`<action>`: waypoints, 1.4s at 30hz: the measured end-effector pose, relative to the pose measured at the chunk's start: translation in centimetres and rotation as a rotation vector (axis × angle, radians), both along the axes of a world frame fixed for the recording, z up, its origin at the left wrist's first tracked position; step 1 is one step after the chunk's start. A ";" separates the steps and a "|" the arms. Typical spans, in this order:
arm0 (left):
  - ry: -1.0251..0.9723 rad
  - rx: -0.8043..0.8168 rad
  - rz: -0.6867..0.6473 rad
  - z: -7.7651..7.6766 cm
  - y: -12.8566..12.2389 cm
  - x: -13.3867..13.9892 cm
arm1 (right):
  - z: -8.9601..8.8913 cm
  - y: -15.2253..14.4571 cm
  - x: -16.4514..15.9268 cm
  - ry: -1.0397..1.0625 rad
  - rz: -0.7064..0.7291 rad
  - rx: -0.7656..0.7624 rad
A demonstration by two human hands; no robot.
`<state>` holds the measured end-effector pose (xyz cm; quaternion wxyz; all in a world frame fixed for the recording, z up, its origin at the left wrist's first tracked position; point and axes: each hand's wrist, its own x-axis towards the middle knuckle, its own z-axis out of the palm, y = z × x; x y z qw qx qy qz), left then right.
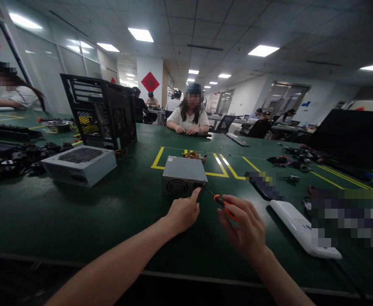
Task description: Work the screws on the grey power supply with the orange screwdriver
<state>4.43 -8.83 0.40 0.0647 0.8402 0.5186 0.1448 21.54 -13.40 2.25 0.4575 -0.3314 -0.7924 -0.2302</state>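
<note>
A grey power supply unit (184,170) sits on the green table in front of me, its fan grille facing my side. My left hand (183,214) reaches to its near right corner; the index finger is stretched out against the housing by the socket, and the other fingers are partly curled. In my right hand (245,225) is an orange and black screwdriver (225,205), gripped between thumb and fingers. Its shaft points at that same corner. Whether the tip touches a screw is too small to tell. Coloured cables (192,156) lie behind the unit.
To the left stand a second power supply (81,163) and a black computer case (105,112), with a metal bowl (57,126) beyond. On the right lie a white device (304,229), a dark phone-like slab (263,185) and loose cables (301,154). A person (189,114) sits opposite.
</note>
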 end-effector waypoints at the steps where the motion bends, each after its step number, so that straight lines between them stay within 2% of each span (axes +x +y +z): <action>1: -0.015 0.009 -0.009 0.0 0.0 0.0 | 0.3 -0.2 0.1 -0.004 -0.032 -0.006; 7: -0.181 0.074 -0.104 -0.3 0.0 -0.1 | 1.3 -1.7 -0.9 0.013 -0.144 -0.180; 10: -0.218 0.083 -0.131 -0.5 0.1 -0.1 | 1.1 -2.3 -1.3 -0.053 -0.173 -0.193; 14: -0.239 0.063 -0.097 -0.9 0.3 -0.1 | 0.4 -2.4 -1.3 -0.023 -0.214 -0.229; 17: -0.340 0.034 -0.090 -1.3 0.9 0.1 | -0.1 -2.2 -1.4 -0.034 -0.230 -0.199; 19: -0.494 -0.052 -0.111 -1.7 1.4 0.3 | -0.2 -2.2 -1.5 -0.047 -0.241 -0.191; 22: -0.797 -0.363 -0.133 -1.9 2.2 1.0 | -0.1 -2.4 -1.7 -0.012 -0.285 -0.239; 24: -0.985 -0.583 -0.112 -1.6 2.6 1.6 | 0.1 -2.7 -1.7 0.018 -0.340 -0.305; 27: -1.187 -0.767 -0.051 -0.7 2.7 2.4 | 0.2 -3.0 -1.8 -0.010 -0.397 -0.308; 30: -1.334 -0.846 0.028 0.0 2.8 3.1 | 0.1 -3.3 -1.9 -0.112 -0.378 -0.241; 34: -1.512 -0.924 0.117 0.1 2.9 3.8 | -0.4 -3.4 -2.4 -0.159 -0.286 -0.282; 37: -1.575 -0.943 0.100 -0.2 3.0 3.8 | -0.8 -3.3 -2.8 -0.077 -0.270 -0.291; 42: -1.570 -0.988 0.064 -0.5 2.8 3.3 | -1.4 -3.3 -2.7 0.111 -0.289 -0.366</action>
